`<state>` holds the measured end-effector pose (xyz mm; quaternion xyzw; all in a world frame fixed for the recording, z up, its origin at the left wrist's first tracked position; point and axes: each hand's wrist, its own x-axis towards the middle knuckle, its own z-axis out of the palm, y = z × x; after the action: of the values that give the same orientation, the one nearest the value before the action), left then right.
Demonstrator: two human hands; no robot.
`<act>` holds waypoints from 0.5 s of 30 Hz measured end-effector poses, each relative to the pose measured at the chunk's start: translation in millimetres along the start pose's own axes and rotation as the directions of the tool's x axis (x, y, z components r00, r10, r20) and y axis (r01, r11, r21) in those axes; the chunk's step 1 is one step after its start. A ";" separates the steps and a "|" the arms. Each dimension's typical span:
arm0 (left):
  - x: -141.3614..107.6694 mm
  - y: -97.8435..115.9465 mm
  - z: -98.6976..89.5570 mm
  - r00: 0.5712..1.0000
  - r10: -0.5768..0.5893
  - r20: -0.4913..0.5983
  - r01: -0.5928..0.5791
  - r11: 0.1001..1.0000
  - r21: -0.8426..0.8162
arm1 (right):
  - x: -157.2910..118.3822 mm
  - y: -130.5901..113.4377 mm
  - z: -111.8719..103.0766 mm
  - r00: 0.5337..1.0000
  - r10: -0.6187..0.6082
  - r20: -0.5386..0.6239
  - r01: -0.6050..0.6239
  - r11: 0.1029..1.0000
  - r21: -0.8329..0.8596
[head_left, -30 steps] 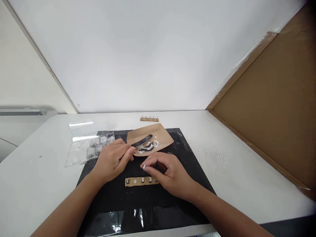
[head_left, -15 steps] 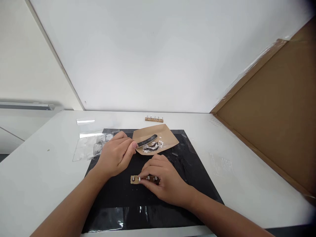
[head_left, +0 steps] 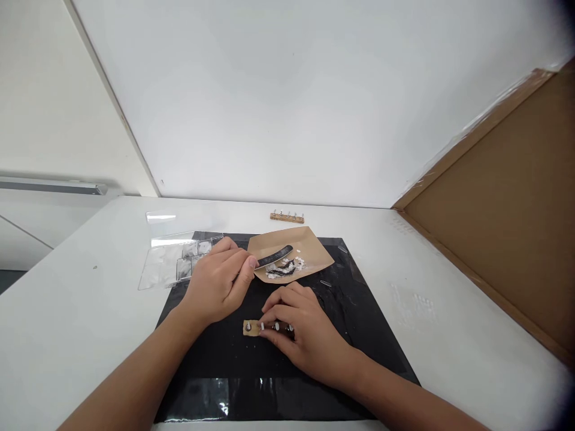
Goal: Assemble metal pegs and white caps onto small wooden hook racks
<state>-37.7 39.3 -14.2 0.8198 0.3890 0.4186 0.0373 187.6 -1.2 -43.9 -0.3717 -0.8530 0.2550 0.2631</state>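
right fingers [head_left: 279, 341] pinch white piece [head_left: 263, 326], hiding part of tan strip [head_left: 254, 331] | left fingers [head_left: 246, 272] grip dark file [head_left: 276, 256] | brown tray [head_left: 317, 254] beyond

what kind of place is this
Probably a small craft workstation, indoors: a black mat on a white table, a paper tray of white scraps, and a curved dark file in the left hand.

Worn on the head, the camera looks forward and down from above.
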 end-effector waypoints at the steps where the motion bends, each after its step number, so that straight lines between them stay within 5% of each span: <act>1: -0.1 0.0 0.3 1.000 0.000 0.002 0.000 1.000 -0.001 | -0.3 0.3 0.3 1.000 0.010 -0.001 -0.010 1.000 -0.003; 15: -0.8 1.1 1.8 1.000 0.007 0.006 -0.007 1.000 -0.013 | -1.4 1.9 -0.2 0.995 0.079 0.054 -0.078 0.997 -0.016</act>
<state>-36.0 38.5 -15.5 0.8221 0.3832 0.4189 0.0421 189.5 -1.1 -45.3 -0.3997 -0.8464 0.2691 0.2268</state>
